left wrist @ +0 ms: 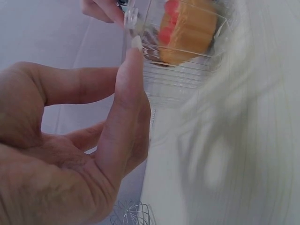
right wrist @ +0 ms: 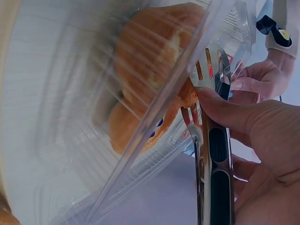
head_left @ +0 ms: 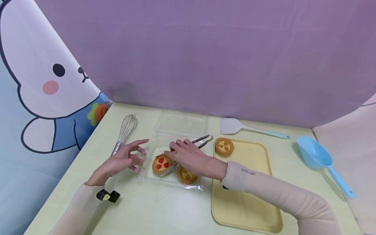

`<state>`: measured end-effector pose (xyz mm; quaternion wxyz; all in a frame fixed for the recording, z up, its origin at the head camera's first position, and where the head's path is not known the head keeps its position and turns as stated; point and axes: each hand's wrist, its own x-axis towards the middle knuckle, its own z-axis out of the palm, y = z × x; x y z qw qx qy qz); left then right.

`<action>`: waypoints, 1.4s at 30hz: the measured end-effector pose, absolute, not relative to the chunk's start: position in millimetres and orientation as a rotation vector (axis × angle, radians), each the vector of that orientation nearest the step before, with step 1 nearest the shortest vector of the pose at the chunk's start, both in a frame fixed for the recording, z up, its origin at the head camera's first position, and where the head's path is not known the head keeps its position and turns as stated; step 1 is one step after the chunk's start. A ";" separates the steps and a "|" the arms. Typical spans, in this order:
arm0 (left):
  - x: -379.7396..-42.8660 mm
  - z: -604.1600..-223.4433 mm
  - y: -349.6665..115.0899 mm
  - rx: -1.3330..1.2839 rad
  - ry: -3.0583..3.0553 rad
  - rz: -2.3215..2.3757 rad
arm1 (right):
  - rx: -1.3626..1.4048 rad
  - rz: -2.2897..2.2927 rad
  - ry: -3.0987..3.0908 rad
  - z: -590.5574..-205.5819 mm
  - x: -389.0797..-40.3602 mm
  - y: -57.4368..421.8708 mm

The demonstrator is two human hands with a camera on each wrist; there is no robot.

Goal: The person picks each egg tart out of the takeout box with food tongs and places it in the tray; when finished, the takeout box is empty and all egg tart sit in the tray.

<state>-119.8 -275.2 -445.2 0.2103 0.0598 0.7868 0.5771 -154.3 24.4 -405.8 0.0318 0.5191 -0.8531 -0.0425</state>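
Note:
My right hand (head_left: 191, 158) grips metal tongs (right wrist: 218, 176) with dark handle inserts, over a clear plastic box (head_left: 185, 186). The tongs' slotted ends straddle a round tart with red topping (head_left: 162, 164) at the box's left side. Beside it, partly under my right hand, lies a tart with yellow topping (head_left: 187, 176). Dark blue topping (right wrist: 157, 129) shows on another tart in the right wrist view; my hand hides it from the head view. My left hand (head_left: 124, 158) holds nothing, fingers loosely bent, fingertips right at the box's left edge.
The box's lid (head_left: 180, 125) lies folded back. A yellow tray (head_left: 246, 209) on the right bears one tart (head_left: 224, 146) at its far left corner. Around them lie a whisk (head_left: 127, 129), a white spatula (head_left: 230, 126) and a blue scoop (head_left: 315, 153). A purple cloth (head_left: 205, 65) hangs behind.

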 end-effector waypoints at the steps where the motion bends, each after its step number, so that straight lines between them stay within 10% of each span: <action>1: -119.8 -445.4 -275.1 0.167 2.187 1.604 | 1.594 -0.129 -2.624 -406.0 -154.3 25.3; 42: -122.9 -448.7 -275.1 0.193 2.159 1.642 | 1.045 0.072 -2.693 -369.9 -159.1 195.9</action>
